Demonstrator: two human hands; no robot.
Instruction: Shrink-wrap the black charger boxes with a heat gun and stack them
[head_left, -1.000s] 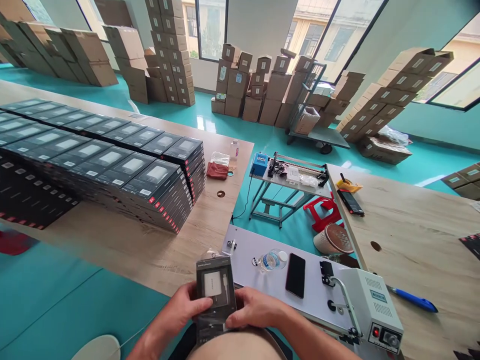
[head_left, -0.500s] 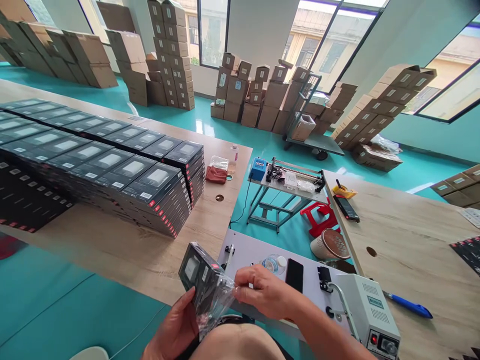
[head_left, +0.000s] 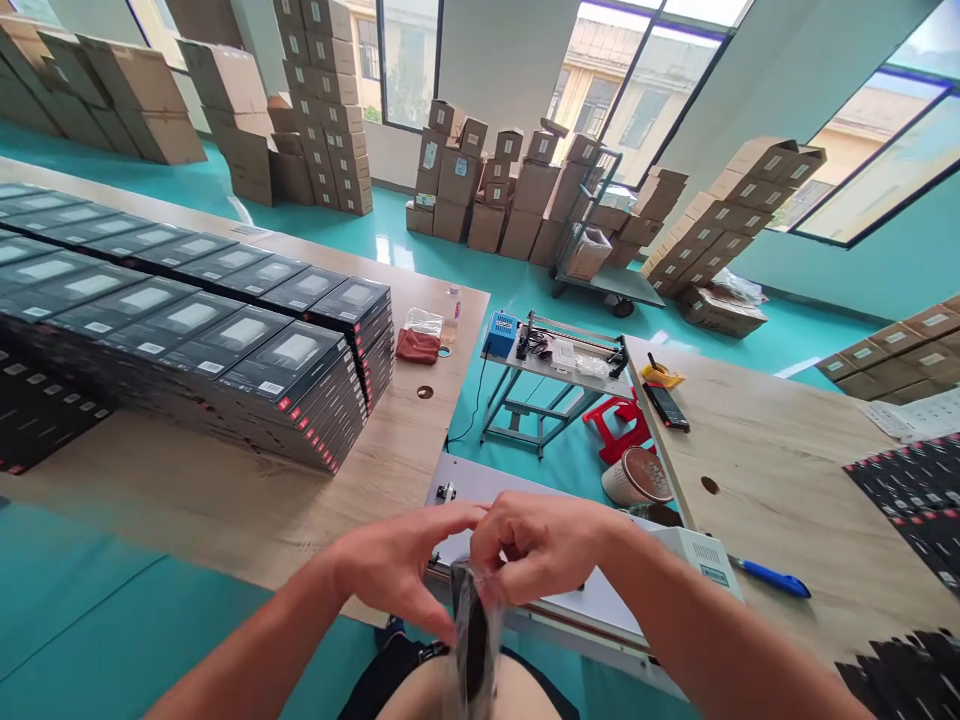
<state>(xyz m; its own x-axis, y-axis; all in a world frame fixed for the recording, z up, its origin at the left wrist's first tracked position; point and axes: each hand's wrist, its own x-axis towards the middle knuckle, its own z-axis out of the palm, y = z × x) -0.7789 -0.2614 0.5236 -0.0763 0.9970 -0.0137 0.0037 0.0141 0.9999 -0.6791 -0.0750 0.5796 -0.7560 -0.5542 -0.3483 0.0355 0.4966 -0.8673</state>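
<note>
- Shown edge-on and roughly upright before the torso [head_left: 516, 688], by the near side of the pale bench [head_left: 484, 482]: a slim, dark box [head_left: 472, 650] in clear film [head_left: 492, 625].
- Curled tight in a pinch at the top of the box: the right hand [head_left: 534, 548], apparently on film; too blurred to tell between film alone and film with box edge.
- Arched on the other side, thumb close by the box and fingers reaching toward the right hand: the left hand [head_left: 394, 568]; impossible to tell any firm grasp or even contact with the box.
- Likely light, judging by the slim form and the fingertip hold.
- Probably stiff in itself, with flat sides and straight edges, yet prone to dents at the corners under a hard squeeze.
- Looks soft and limp on the outside, in thin, shiny film liable to crease, cling or slip over smooth faces.
- Best gripped through the film on both broad faces, thumb opposite fingers; a poor hold by loose film alone, for risk of stretching or tearing.
- Hidden from view: any contents, so worth handling as breakable.
- Lined up at left on the wooden table [head_left: 390, 435]: squared stacks [head_left: 292, 350] of dark boxes, suggesting firm cartons.
</note>
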